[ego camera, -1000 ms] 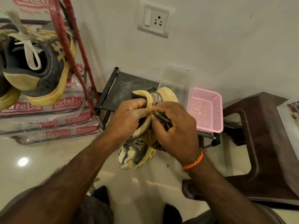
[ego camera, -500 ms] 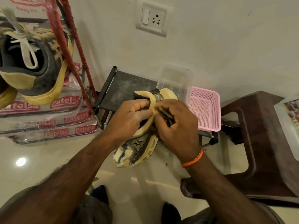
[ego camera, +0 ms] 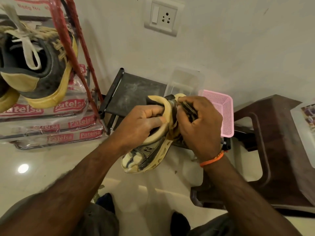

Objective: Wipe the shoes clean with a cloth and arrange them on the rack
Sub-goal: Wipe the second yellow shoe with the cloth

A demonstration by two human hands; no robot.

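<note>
I have the sneaker (ego camera: pixel 146 150) up off the floor, between both hands, toe pointing down toward my knees and heel up. My left hand (ego camera: pixel 141 123) grips the cream collar at the heel, fingers curled over the rim and into the opening. My right hand (ego camera: pixel 199 126) is closed around the cloth (ego camera: pixel 172 132), a crumpled yellowish-and-dark wad pressed against the outer side of the heel; an orange band (ego camera: pixel 212 159) sits on that wrist. The cloth is mostly hidden under my fingers, so I cannot tell how much of it there is.

Behind the shoe stands a low black rack (ego camera: pixel 134 94) against the wall, its dusty top shelf bare where it shows. On its far right end sit a clear plastic box (ego camera: pixel 185 80) and a pink mesh basket (ego camera: pixel 219 108), side by side. At upper left, a second sneaker (ego camera: pixel 39 65), grey with a yellow sole and white laces, rests on a stack of wrapped packs (ego camera: pixel 56 123), beside a red stand (ego camera: pixel 68 40). A dark brown stool (ego camera: pixel 276 150) is at the right, near the basket.
</note>
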